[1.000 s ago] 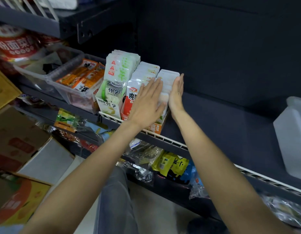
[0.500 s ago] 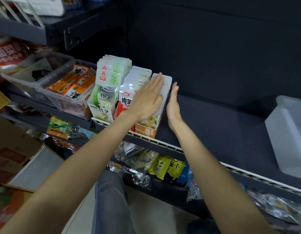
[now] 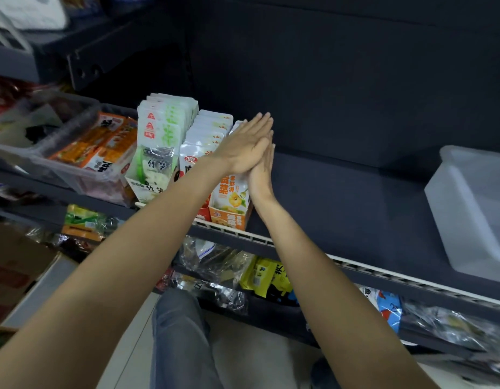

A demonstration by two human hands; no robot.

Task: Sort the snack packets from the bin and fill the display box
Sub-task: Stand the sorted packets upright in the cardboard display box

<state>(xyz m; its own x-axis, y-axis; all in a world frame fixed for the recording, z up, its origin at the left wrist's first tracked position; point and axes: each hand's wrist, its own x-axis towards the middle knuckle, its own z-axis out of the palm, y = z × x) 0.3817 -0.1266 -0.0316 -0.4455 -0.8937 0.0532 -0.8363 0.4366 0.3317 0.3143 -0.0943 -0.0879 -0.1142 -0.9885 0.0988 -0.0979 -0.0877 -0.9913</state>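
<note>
While flat, both hands flank orange display box.

Shelf deck: dark, matt painted metal, smooth. Front rail: white, slotted, plastic-looking. Snack packets: glossy printed film. Orange display box, six o'clock of them: printed card. Bin at three o'clock: frosted translucent plastic. Bin at nine o'clock: clear plastic.
</note>
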